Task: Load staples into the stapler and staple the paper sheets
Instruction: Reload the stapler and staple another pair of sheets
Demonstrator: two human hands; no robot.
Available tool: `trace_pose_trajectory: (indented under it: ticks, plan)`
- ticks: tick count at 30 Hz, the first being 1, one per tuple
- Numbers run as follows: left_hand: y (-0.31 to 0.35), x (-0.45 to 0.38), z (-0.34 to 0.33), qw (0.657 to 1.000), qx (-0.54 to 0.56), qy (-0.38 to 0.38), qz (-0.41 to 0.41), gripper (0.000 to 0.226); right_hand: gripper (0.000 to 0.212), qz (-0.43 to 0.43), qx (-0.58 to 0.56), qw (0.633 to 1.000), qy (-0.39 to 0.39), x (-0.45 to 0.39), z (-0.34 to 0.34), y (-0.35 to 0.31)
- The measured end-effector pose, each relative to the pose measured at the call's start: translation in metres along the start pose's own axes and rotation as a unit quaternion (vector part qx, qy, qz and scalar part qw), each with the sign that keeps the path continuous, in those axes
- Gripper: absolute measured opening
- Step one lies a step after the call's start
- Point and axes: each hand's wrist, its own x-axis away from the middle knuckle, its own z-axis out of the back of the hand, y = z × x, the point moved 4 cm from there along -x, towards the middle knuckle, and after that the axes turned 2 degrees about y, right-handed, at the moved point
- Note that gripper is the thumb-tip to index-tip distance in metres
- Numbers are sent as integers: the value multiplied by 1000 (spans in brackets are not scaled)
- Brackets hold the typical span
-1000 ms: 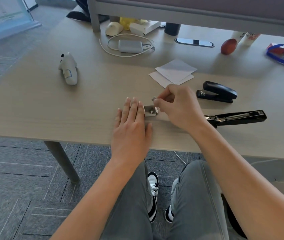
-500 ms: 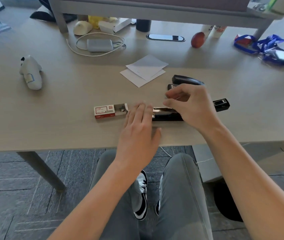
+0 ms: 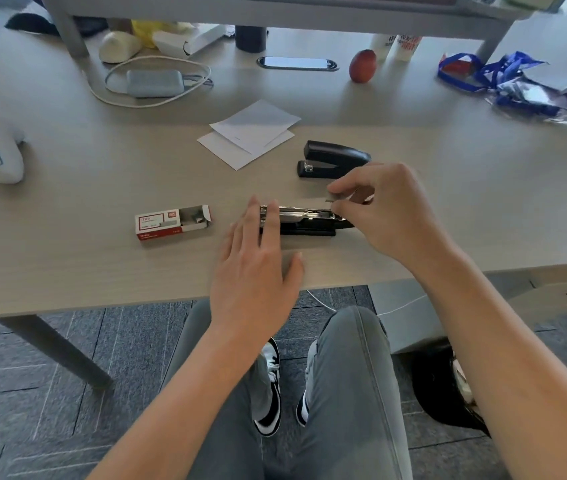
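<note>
A pale wood-grain counter (image 3: 67,258) fills the upper half of the frame.
At centre an opened stapler (image 3: 304,221), a red staple box (image 3: 171,223) to its left, a closed black stapler (image 3: 332,160) and white paper sheets (image 3: 250,133) above; upper left a charger with cable (image 3: 153,83); upper right an apple (image 3: 362,65).

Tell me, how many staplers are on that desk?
2. A closed black stapler lies beside the paper sheets; an open stapler lies nearer the person, between the two hands. I see no others.
</note>
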Motion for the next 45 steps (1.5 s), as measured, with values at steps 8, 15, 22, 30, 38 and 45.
trace_pose_trajectory:
  ticks: [8, 15, 22, 30, 38, 45]
  plan:
    - [1, 1, 0, 1000, -20, -1, 4, 76, 20, 21, 78, 995, -51, 3, -2, 0]
    - [2, 1, 0, 999, -32, -4, 0, 76, 19, 28, 107, 992, -64, 3, -7, -3]
    - [1, 2, -1, 999, -32, -6, -4, 76, 18, 15, 114, 992, -58, 2, -5, -4]
    - [0, 1, -1, 999, -34, 0, -11, 76, 19, 18, 146, 987, -57, 0, -8, -10]
    - [-1, 0, 6, 998, 56, -4, 13, 84, 26, 77, 167, 982, -33, 10, -16, -13]
    - [-7, -2, 10, 995, 95, -41, 10, 84, 21, 93, 137, 986, -19, 13, -26, -30]
